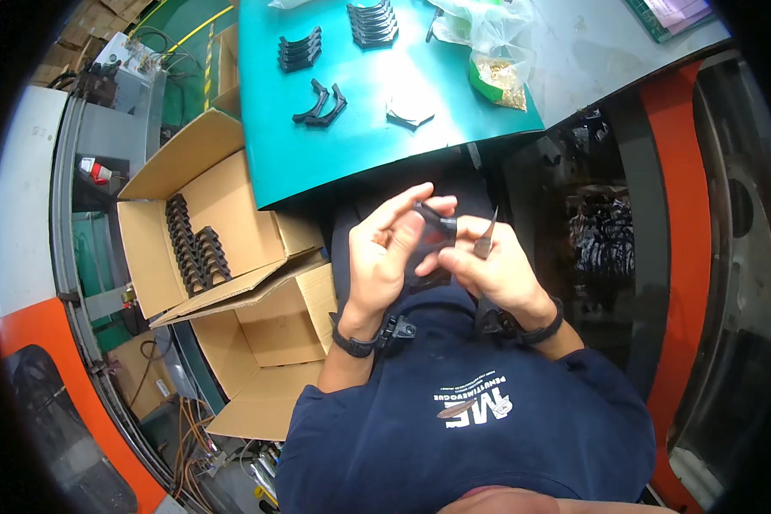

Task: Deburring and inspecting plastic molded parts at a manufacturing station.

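In front of my chest, my left hand (375, 261) holds a small curved black plastic part (438, 224) between thumb and fingers. My right hand (507, 272) pinches the same part from the other side. A thin pointed blade (487, 240) also sits in the right hand, its tip pointing up past the fingers; its kind is hard to make out. On the green mat lie a pair of similar black parts (319, 106) and a single one (410, 118) in the glare. Farther back are two rows of them, a left row (300, 51) and a right row (373, 24).
The green-topped table (317, 171) has its near edge just beyond my hands. A clear bag of small gold-coloured pieces (501, 81) lies at its right. To my left, an open carton (231, 193) holds stacked black parts (195, 244); another open carton (274, 330) stands nearer.
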Motion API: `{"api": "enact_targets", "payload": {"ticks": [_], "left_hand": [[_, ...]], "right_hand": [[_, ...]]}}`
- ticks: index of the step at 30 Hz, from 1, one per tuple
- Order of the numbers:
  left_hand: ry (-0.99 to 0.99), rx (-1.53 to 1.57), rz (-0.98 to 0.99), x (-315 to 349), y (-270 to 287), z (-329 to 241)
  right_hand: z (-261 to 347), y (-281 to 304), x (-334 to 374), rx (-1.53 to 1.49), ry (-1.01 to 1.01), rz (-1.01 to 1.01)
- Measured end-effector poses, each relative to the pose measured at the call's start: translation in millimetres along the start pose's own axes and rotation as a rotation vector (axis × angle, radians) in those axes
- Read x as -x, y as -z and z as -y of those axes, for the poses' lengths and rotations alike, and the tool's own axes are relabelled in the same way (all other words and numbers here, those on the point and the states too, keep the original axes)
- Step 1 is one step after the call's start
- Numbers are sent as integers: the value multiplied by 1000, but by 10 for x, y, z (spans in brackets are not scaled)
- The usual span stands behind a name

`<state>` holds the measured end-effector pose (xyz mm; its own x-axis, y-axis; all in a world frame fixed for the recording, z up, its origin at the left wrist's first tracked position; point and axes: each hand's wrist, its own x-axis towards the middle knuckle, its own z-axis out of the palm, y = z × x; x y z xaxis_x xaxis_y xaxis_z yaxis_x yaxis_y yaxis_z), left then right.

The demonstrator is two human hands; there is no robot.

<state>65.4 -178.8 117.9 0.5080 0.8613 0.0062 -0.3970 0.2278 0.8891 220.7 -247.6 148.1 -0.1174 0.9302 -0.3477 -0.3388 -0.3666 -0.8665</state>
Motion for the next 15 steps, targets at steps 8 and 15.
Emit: {"api": "enact_targets", "payload": {"ticks": [8,15], "left_hand": [[-55,-113,-60,26,69,76],[-67,-116,-39,103,64,105]], "right_hand": [[-84,81,-95,-345,124,-167],[-129,77,-108,-423,177,-169]]}}
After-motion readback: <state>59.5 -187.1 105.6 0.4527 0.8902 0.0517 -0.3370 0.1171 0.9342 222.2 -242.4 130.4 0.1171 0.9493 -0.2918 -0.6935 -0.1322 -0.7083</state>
